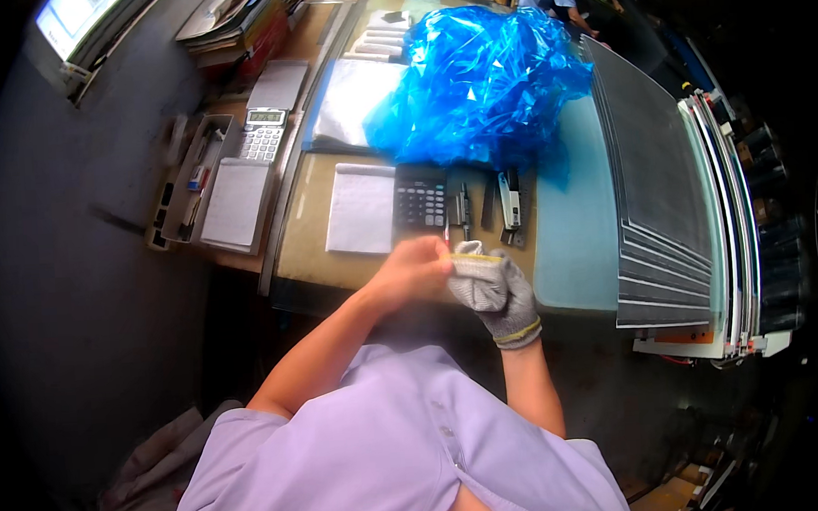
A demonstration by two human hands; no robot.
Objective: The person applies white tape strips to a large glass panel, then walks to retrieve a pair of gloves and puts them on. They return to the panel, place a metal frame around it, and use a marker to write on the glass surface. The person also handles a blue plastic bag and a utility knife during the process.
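the loose knit glove (478, 287) is over the near edge of the counter (309, 247), its cuff pinched by the bare left hand (412, 272) and seemingly clasped by the gloved right hand (519, 301), so spreading the opening evenly should prevent bunching.

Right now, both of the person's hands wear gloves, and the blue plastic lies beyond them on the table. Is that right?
Not quite: the left hand is bare, its fingers at the edge of a loose glove, as the head view shows. The right hand is gloved, and the blue plastic does lie beyond them on the table.
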